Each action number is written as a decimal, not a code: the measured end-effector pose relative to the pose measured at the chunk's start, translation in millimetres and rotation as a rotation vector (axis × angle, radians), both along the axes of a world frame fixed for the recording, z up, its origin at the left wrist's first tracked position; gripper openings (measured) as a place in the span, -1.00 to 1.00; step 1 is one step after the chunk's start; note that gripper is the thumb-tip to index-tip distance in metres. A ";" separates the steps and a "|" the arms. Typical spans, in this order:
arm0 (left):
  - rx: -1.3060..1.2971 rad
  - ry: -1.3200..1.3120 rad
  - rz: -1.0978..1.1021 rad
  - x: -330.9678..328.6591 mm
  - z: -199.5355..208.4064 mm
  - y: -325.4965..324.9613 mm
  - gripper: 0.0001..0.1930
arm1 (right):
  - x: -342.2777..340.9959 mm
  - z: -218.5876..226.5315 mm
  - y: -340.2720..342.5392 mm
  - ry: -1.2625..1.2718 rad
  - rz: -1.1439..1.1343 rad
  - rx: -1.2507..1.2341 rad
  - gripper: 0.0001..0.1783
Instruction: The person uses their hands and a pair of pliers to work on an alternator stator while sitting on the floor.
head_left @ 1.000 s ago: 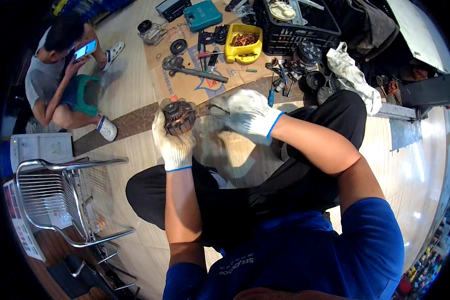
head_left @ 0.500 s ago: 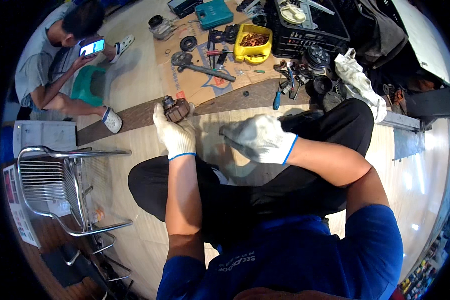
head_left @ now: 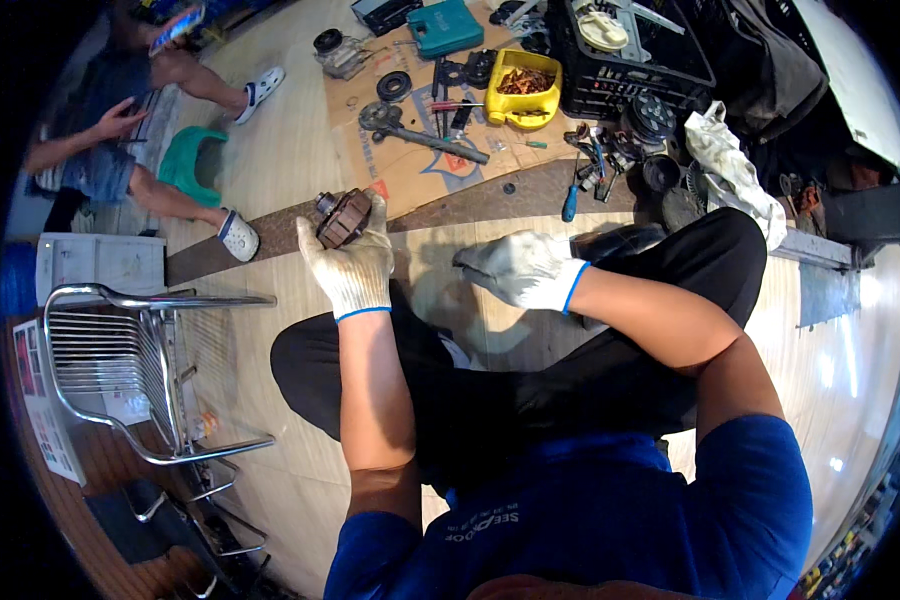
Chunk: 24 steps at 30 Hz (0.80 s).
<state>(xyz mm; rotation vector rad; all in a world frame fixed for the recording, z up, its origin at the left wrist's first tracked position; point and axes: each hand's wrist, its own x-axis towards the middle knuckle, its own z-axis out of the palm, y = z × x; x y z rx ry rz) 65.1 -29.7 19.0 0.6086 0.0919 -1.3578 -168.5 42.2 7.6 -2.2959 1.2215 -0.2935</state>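
In my gloved left hand (head_left: 355, 275) rests a brown claw-toothed rotor (head_left: 347, 217) with a narrower dark end. It lies across the palm, the thumb and fingers curled round its sides. My gloved right hand (head_left: 528, 268) is closed, to the right of the rotor and apart from it. A small dark tip (head_left: 460, 258) pokes out at its left end; what the fingers grip is otherwise hidden. Both white knitted gloves have blue cuffs. Beyond the hands, a grey long-handled metal tool with a round head (head_left: 435, 143) lies on a cardboard sheet (head_left: 395, 185).
On the cardboard are a yellow cut-open container (head_left: 497, 106) of copper-coloured scraps, a teal case (head_left: 445, 28) and a black ring (head_left: 394, 86). A blue screwdriver (head_left: 570, 203) lies near a black crate (head_left: 650, 75). At left are a metal chair (head_left: 120, 370), a green stool (head_left: 185, 170) and another person.
The rotor has tipped and turned in my left hand, which has opened a little wider. The view has shifted slightly. The other person has leaned back, raising the phone.
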 end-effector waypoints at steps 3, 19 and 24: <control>-0.073 0.063 -0.056 -3.8 4.9 2.8 -0.48 | -11.2 20.2 -13.6 0.031 -0.037 0.138 -0.65; -0.294 -0.255 -0.379 -64.9 -2.9 33.7 -0.53 | -15.6 51.5 -33.8 -0.146 -0.317 0.363 -0.09; -0.346 -0.399 -0.381 -72.9 14.8 39.9 -0.49 | -14.4 56.6 -31.0 -0.366 -0.351 0.363 -0.16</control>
